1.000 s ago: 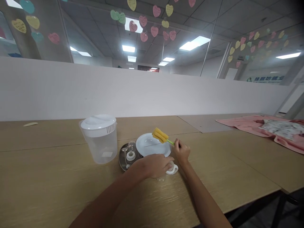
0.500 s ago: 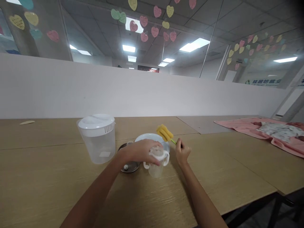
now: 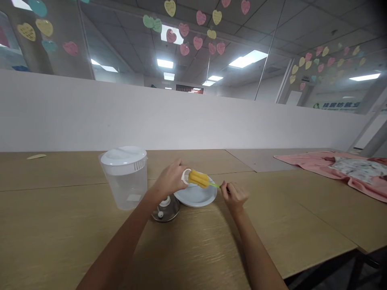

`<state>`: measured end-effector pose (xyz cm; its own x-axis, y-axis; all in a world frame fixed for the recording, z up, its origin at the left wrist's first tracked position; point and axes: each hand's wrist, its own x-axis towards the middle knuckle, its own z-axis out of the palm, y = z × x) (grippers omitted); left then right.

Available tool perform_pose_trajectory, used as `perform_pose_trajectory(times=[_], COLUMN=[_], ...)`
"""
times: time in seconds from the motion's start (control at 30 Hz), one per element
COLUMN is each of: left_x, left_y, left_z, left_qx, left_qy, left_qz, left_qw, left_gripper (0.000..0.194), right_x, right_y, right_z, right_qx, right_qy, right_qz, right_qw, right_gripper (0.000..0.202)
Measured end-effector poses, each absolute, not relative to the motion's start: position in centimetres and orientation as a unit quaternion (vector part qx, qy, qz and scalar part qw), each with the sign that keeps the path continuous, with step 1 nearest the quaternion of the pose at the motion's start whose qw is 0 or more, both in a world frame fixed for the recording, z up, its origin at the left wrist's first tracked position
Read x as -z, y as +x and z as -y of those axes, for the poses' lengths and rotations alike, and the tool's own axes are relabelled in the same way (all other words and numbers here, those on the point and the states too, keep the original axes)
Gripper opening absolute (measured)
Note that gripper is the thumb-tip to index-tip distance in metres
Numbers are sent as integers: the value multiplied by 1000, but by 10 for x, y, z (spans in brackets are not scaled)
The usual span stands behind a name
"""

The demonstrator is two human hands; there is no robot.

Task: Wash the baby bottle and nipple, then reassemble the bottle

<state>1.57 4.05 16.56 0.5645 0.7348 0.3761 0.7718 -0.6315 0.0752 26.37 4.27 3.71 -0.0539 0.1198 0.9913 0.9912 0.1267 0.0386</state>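
My left hand [image 3: 171, 177] is wrapped round a clear bottle with a white rim [image 3: 185, 176], tipped sideways so its mouth faces right. The yellow sponge head of a brush [image 3: 198, 179] is at that mouth; how far its tip reaches inside is unclear. My right hand [image 3: 235, 195] is closed round the brush's green handle. Beneath them lies a white plate [image 3: 196, 198]. A round metal dish [image 3: 172, 212] with small white parts on it sits to the plate's left, partly under my left wrist.
A clear bucket with a white lid [image 3: 127, 181] stands left of the metal dish. On the right, a pink cloth [image 3: 305, 161] carries a patterned white garment [image 3: 356, 169]. A white wall [image 3: 181, 121] borders the table's back edge.
The bottle has been raised and tipped onto its side, its handles now out of sight. The brush has swung down and left, bringing its yellow head to the bottle's mouth.
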Motion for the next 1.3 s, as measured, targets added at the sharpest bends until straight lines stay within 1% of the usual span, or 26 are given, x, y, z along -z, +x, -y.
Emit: perform_pose_trajectory(times=[0.07, 0.17, 0.27, 0.43, 0.6, 0.7, 0.83, 1.07, 1.2, 1.3], left_x=[-159, -152, -149, -145, -133, -130, -129, -128, -134, -137], left_y=[19, 23, 25, 32, 40, 40, 43, 53, 49, 43], left_z=[-43, -47, -48, -45, -49, -52, -49, -39, -42, -49], left_qx=[182, 176, 192, 191, 180, 192, 178, 160, 153, 134], left_qy=[-880, -875, -874, -885, -902, -902, -896, -908, -884, -864], left_qz=[428, 417, 397, 366, 342, 341, 353, 334, 367, 397], left_qw=[98, 171, 203, 217, 191, 184, 204, 195, 246, 278], left_gripper=[31, 32, 31, 41, 45, 44, 42, 40, 33, 28], right_x=[-39, -40, -42, -43, -42, -42, -43, -46, -45, -39], right_y=[264, 258, 251, 244, 240, 241, 238, 231, 260, 287], right_z=[-40, -37, -36, -37, -37, -37, -36, -34, -39, -45], right_qx=[480, 493, 488, 504, 470, 455, 456, 491, 520, 508], right_qy=[-481, -474, -473, -462, -463, -458, -452, -434, -453, -513], right_qz=[569, 570, 572, 579, 600, 604, 607, 616, 568, 525], right_qw=[464, 456, 459, 445, 453, 467, 467, 437, 449, 450], right_gripper=[38, 36, 37, 39, 39, 38, 38, 35, 37, 39])
